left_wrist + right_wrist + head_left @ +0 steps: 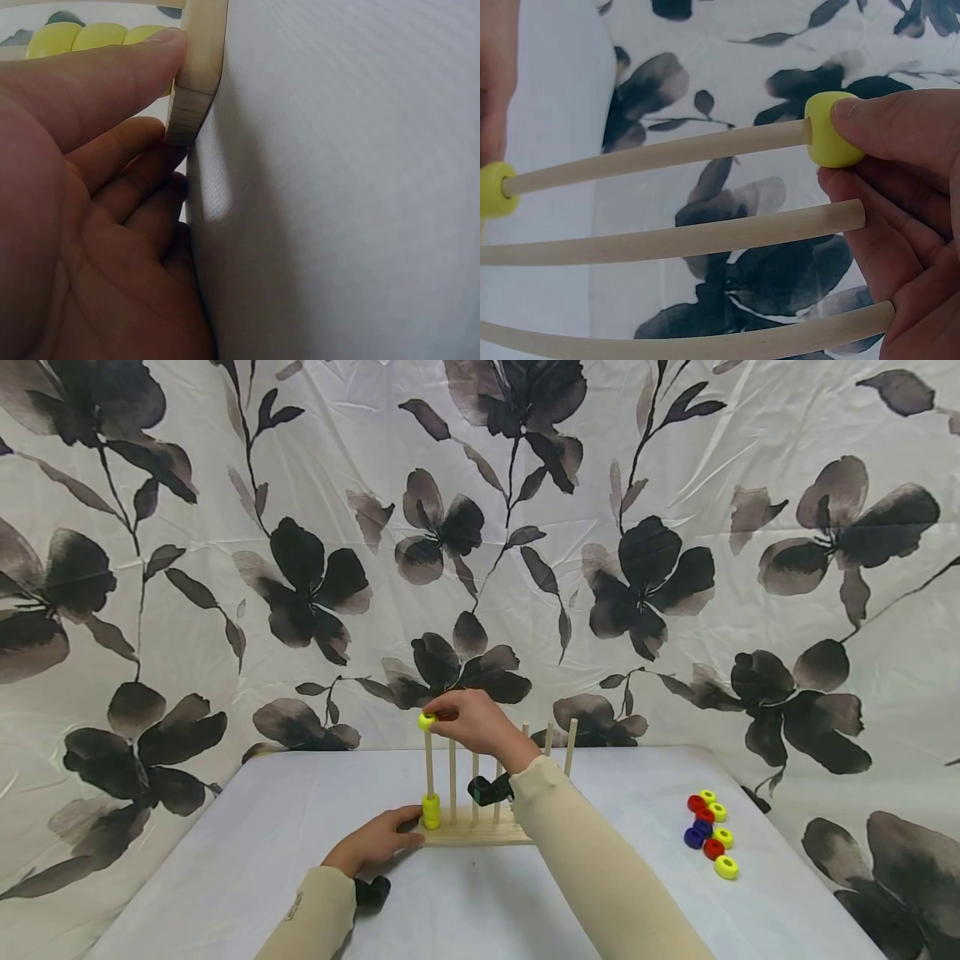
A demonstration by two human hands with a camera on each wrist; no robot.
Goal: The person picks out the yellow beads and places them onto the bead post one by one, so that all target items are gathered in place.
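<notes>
At the top of the leftmost peg, my right hand pinches a yellow ring-shaped bead between thumb and fingers. The peg's tip sits inside that bead. Lower down, a stack of yellow beads rests round the same peg against the wooden base. My left hand grips the left end of this base, thumb at the front and fingers behind, as the left wrist view shows. More bare pegs rise in a row to the right, partly hidden by my right hand and forearm.
Loose red, blue and yellow beads lie in a cluster on the right of the white table. Behind the table hangs a floral cloth. My right forearm crosses in front of the rack.
</notes>
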